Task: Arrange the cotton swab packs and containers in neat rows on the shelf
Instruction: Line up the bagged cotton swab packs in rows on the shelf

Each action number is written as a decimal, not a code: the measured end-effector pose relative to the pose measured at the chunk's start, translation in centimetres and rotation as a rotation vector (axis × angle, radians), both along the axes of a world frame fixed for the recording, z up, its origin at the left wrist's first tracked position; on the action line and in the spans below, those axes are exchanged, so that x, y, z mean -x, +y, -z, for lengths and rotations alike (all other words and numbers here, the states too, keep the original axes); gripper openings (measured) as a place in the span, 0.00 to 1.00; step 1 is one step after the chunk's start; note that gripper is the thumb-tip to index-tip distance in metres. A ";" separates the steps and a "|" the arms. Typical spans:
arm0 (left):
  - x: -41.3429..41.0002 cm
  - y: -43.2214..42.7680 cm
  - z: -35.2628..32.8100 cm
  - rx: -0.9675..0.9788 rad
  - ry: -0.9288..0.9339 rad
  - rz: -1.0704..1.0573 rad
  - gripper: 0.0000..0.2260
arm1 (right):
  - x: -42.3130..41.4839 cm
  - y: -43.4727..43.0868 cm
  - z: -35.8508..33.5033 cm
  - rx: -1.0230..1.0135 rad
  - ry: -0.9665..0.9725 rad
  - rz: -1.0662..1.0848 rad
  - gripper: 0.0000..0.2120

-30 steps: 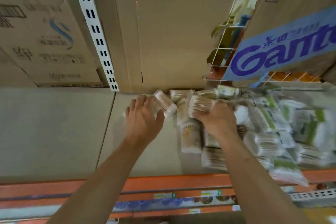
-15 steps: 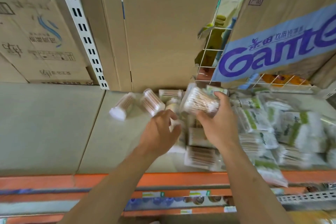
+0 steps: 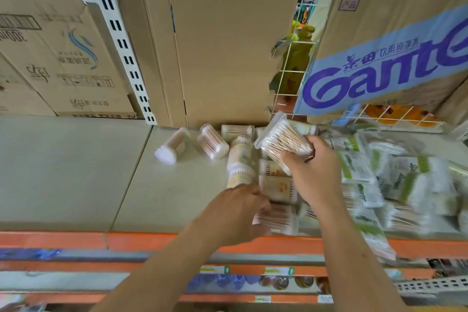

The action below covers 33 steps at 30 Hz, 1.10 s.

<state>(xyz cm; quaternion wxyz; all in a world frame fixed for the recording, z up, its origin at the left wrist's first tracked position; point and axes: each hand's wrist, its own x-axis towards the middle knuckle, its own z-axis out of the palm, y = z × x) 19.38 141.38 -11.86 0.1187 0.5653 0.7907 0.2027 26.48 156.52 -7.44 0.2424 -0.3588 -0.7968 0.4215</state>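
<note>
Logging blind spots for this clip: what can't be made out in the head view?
All head view.
Left hand grip: its fingertips are hidden behind its knuckles at the front box, so hold or touch is unclear.
Green-labelled packs: motion-blurred, print unreadable, pile cut off by the right edge.
Price tags: too small, blurred.
Held box: its underside is covered by the right hand.

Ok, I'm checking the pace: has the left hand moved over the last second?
Yes. The left hand has come back from the tubs near the cardboard wall toward the orange shelf edge, now at a swab box in front.
</note>
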 end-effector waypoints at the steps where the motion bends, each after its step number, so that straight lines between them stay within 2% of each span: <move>1: 0.1 -0.1 -0.2 -0.005 -0.043 -0.020 0.14 | -0.2 0.2 -0.2 -0.003 0.016 0.011 0.09; 3: 0.5 0.1 -0.3 -0.053 -0.104 -0.093 0.12 | -0.7 0.7 -0.7 -0.003 0.052 0.055 0.11; 7: 2.8 1.3 -0.5 -0.127 -0.090 -0.279 0.08 | -2.0 1.9 -1.0 0.018 0.109 0.155 0.11; 10: 5.3 2.8 -0.8 -0.131 -0.049 -0.346 0.08 | -2.7 2.7 -0.7 0.003 0.092 0.204 0.09; 13: 6.7 5.2 -1.6 -0.095 -0.085 -0.383 0.09 | -3.3 3.5 0.0 0.000 0.053 0.281 0.11; 16: 6.2 7.9 -2.1 -0.050 -0.146 -0.344 0.12 | -3.7 3.9 0.3 0.027 0.056 0.342 0.14; 20: 4.2 10.0 -1.9 -0.083 -0.268 -0.234 0.15 | -3.9 4.5 0.2 -0.004 0.016 0.358 0.10; 25: 3.5 10.6 -2.0 -0.070 -0.332 -0.084 0.26 | -4.0 5.3 0.5 0.018 -0.081 0.369 0.13; 29: 3.2 10.5 -1.5 -0.143 -0.305 -0.121 0.23 | -3.9 5.7 0.2 0.013 -0.085 0.335 0.12; 33: 2.7 11.0 -1.2 -0.212 -0.192 -0.068 0.21 | -3.6 5.9 0.1 0.105 0.019 0.316 0.10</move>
